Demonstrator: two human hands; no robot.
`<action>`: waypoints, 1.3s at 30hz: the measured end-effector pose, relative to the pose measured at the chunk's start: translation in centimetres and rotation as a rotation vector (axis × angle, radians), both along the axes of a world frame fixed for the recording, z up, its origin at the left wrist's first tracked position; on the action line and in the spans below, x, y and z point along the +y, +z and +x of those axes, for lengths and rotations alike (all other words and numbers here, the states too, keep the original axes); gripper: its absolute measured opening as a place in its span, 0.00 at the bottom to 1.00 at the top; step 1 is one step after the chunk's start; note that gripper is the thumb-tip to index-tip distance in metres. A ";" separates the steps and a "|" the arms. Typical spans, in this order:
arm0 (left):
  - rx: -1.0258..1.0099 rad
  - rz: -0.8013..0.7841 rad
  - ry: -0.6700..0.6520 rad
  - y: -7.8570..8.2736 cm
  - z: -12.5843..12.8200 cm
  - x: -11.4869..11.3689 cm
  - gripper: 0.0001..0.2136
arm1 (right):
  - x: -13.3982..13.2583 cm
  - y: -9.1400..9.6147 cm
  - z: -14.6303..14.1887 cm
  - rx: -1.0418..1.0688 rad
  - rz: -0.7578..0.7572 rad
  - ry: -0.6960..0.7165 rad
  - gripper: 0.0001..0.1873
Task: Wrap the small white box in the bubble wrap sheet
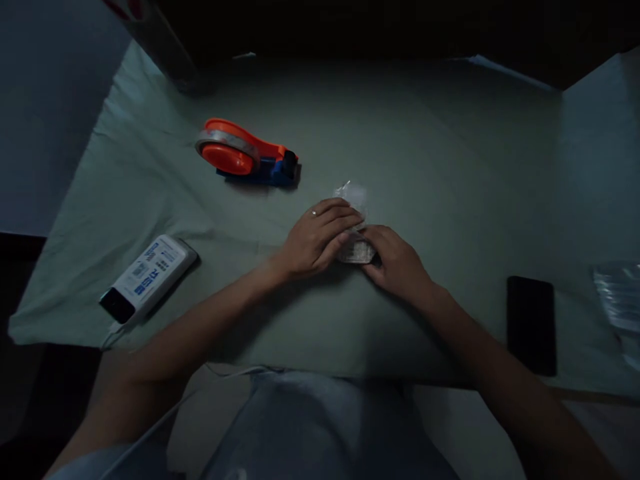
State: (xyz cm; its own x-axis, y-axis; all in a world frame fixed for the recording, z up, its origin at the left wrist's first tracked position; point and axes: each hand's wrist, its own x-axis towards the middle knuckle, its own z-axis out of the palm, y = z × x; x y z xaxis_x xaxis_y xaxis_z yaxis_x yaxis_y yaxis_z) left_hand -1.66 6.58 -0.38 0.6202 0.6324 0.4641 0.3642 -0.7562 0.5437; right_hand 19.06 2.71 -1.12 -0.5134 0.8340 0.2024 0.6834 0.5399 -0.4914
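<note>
A small clear bag (354, 199) lies near the middle of the table (440, 133), between both hands. It holds something pale, but the dim light hides what it is. The bag's upper end sticks up past the knuckles and its lower end shows between the two hands.

The left hand (315, 241) comes in from the lower left, palm down. Its fingers (345, 217) are held together and curled over the bag's middle, clamping it. A ring sits on one finger. The right hand (397, 263) reaches in from the lower right, its fingers closed on the bag's lower right edge. Both forearms rest low over the green cloth (150, 193).

An orange and blue tape dispenser (245, 155) stands well behind the left hand. A white device (149, 275) lies far to the left, a black phone (531, 325) to the right, and shiny plastic sheets (619, 293) at the right edge. Nothing lies between these and the hands.
</note>
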 end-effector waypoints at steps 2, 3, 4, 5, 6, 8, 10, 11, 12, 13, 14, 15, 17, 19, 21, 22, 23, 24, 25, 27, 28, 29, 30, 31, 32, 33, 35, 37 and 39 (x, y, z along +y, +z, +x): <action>0.105 -0.011 -0.044 0.1 0.1 0.7 0.18 | 0.1 0.2 0.0 0.004 -0.012 -0.003 0.20; 0.147 -0.025 -0.049 0.1 0.1 0.9 0.19 | 0.0 0.3 0.0 0.005 -0.018 -0.006 0.20; 0.169 -0.034 -0.046 0.0 0.2 0.9 0.21 | -0.2 0.4 0.0 0.001 -0.022 -0.004 0.21; 0.172 -0.035 -0.043 -0.1 0.1 0.8 0.22 | -0.4 0.5 0.0 -0.005 -0.021 0.001 0.21; 0.168 -0.030 -0.048 -0.2 0.1 0.5 0.23 | -0.8 0.7 0.0 -0.011 -0.016 0.010 0.21; 0.161 -0.015 -0.086 -0.4 -0.2 -0.6 0.24 | -1.8 1.0 0.1 -0.017 -0.009 0.029 0.22; 0.182 -0.009 -0.144 -0.9 -0.6 -1.8 0.26 | -3.0 1.2 0.2 -0.017 -0.027 0.049 0.23; 0.196 -0.013 -0.170 -1.1 -0.8 -2.4 0.27 | -3.5 1.2 0.2 -0.020 -0.043 0.057 0.23; 0.210 -0.023 -0.187 -1.5 -1.0 -2.8 0.28 | -3.9 1.2 0.3 -0.026 -0.061 0.062 0.23; 0.217 -0.032 -0.198 -1.8 -1.2 -3.2 0.28 | -4.2 1.2 0.3 -0.030 -0.078 0.066 0.22; 0.219 -0.041 -0.200 -2.2 -1.4 -3.4 0.29 | -4.3 1.1 0.3 -0.035 -0.097 0.071 0.22; 0.214 -0.049 -0.195 -2.5 -1.6 -3.5 0.29 | -4.4 1.0 0.4 -0.036 -0.114 0.073 0.21; 0.191 -0.061 -0.174 -3.0 -1.8 -3.5 0.27 | -4.2 1.1 0.4 -0.038 -0.151 0.085 0.21; 0.160 -0.074 -0.161 -3.1 -1.8 -3.4 0.25 | -3.9 1.3 0.4 -0.044 -0.185 0.099 0.23; 0.136 -0.104 -0.158 -3.0 -1.8 -3.4 0.24 | -3.5 1.8 0.3 -0.055 -0.226 0.103 0.25; 0.124 -0.127 -0.155 -2.9 -1.7 -3.4 0.24 | -3.3 2.0 0.3 -0.061 -0.255 0.100 0.27; 0.114 -0.155 -0.144 -2.8 -1.7 -3.5 0.24 | -3.1 2.3 0.2 -0.065 -0.285 0.093 0.28; 0.107 -0.184 -0.124 -2.7 -1.7 -3.5 0.24 | -2.9 2.5 0.2 -0.068 -0.317 0.090 0.28; 0.105 -0.209 -0.098 -2.6 -1.6 -3.6 0.24 | -2.7 2.6 0.1 -0.067 -0.346 0.094 0.29; 0.116 -0.244 -0.040 -2.4 -1.5 -3.6 0.22 | -2.0 2.7 0.1 -0.051 -0.379 0.094 0.31; 0.127 -0.254 -0.013 -2.3 -1.4 -3.6 0.21 | -1.7 2.8 0.1 -0.040 -0.391 0.082 0.32; 0.134 -0.260 0.008 -2.1 -1.4 -3.5 0.19 | -1.4 2.8 0.1 -0.028 -0.409 0.064 0.32; 0.139 -0.265 0.019 -2.0 -1.4 -3.4 0.18 | -1.0 2.9 0.2 -0.020 -0.435 0.045 0.32; 0.139 -0.269 0.021 -1.8 -1.3 -3.3 0.18 | -0.6 3.0 0.2 -0.015 -0.468 0.027 0.31; 0.137 -0.272 0.018 -1.7 -1.3 -3.3 0.18 | -0.2 3.1 0.3 -0.013 -0.501 0.017 0.29; 0.131 -0.271 0.012 -1.5 -1.3 -3.2 0.19 | 0.1 3.1 0.4 -0.011 -0.527 0.017 0.27; 0.118 -0.260 0.005 -1.3 -1.2 -3.2 0.22 | 0.9 3.2 0.4 -0.005 -0.535 0.022 0.24; 0.110 -0.264 0.023 -1.1 -1.0 -3.2 0.22 | 1.4 3.1 0.3 -0.005 -0.513 0.011 0.23; 0.114 -0.295 0.059 -1.0 -0.7 -3.1 0.18 | 1.6 2.8 0.1 -0.016 -0.476 -0.019 0.23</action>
